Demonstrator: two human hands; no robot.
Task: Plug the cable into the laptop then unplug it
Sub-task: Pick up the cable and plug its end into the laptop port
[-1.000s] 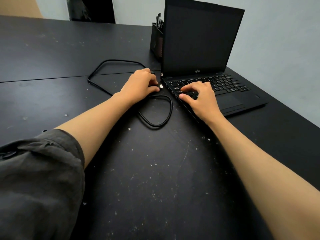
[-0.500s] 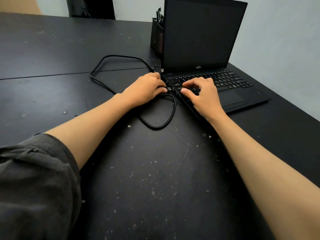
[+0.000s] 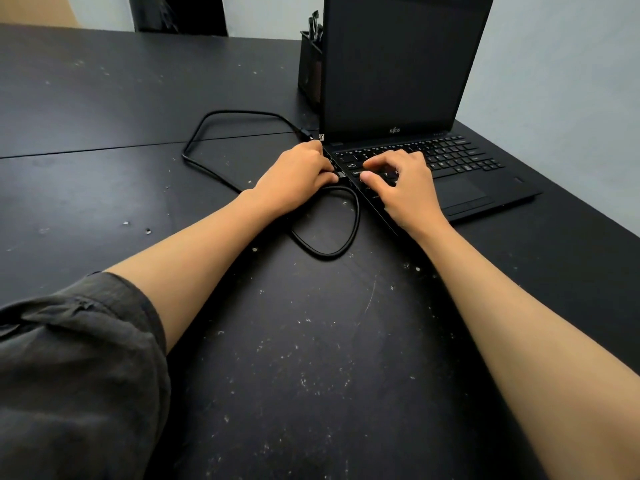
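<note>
Pinching the metal plug (image 3: 341, 174) right at the laptop (image 3: 450, 181)'s left edge, the left hand (image 3: 298, 174) has its fingers (image 3: 327, 178) closed narrow on the plug housing; can't tell if it's seated in the port; the black cable (image 3: 221, 174) lies looped on the bench (image 3: 311, 341), light and floppy, so grip the stiff housing, never the cord; laptop looks light enough to slide; the right hand (image 3: 403, 188) rests spread on the keyboard, holding nothing, likely bracing it.
</note>
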